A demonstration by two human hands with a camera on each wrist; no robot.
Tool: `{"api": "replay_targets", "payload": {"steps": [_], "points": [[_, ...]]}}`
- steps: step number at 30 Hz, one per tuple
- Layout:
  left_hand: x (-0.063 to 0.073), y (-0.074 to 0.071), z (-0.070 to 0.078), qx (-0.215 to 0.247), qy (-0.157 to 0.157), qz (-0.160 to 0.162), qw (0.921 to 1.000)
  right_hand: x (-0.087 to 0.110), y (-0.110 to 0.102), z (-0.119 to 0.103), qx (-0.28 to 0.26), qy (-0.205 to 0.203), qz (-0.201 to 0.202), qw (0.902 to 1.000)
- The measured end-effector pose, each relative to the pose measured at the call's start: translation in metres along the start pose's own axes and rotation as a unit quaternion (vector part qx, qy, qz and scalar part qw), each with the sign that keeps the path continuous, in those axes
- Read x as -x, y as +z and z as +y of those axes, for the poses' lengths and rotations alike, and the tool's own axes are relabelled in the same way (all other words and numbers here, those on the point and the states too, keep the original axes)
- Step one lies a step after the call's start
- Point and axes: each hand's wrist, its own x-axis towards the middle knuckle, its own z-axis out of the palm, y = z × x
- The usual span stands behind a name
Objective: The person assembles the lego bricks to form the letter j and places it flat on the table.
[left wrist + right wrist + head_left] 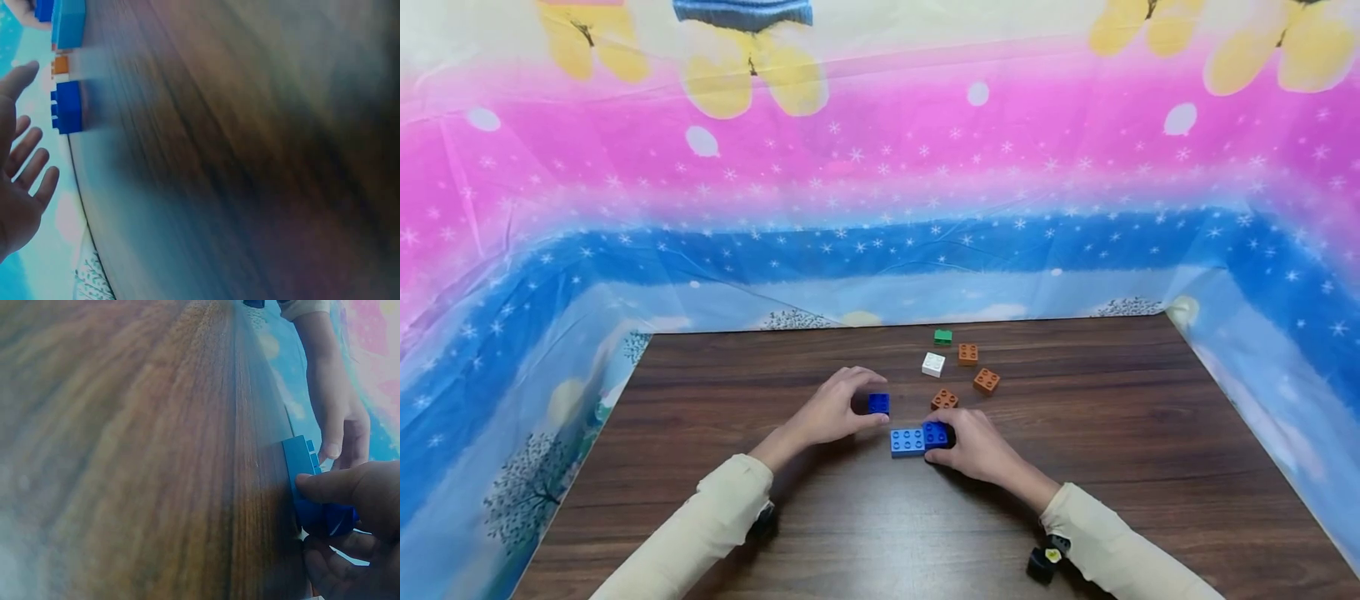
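Note:
My left hand (831, 408) is spread around a small dark blue brick (878, 403), thumb and fingers on either side. In the left wrist view the straight fingers stand apart from that brick (67, 107). My right hand (973, 446) pinches another dark blue brick (935, 433) between thumb and fingers. This one appears to sit on the right end of a longer light blue brick (907, 442). The right wrist view shows the thumb (328, 486) along the side of the light blue brick (299, 462); the fingers partly hide the dark blue one (340, 519).
Beyond the hands lie a white brick (933, 364), a green brick (943, 337) and three orange bricks, the nearest orange brick (944, 400) right behind the right hand. A patterned cloth (880, 250) rises around the wooden table (880, 533).

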Motion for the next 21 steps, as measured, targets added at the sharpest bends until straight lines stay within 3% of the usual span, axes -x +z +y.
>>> {"api": "replay_targets", "payload": {"steps": [13, 21], "points": [[-0.010, 0.002, -0.012, -0.037, 0.025, -0.057, 0.9973, 0.000, 0.000, 0.002, 0.001, -0.013, 0.005, 0.9999], [-0.012, 0.003, -0.013, -0.064, 0.012, -0.060, 0.9961, 0.001, 0.000, 0.001, 0.001, -0.006, 0.001, 1.0000]]}}
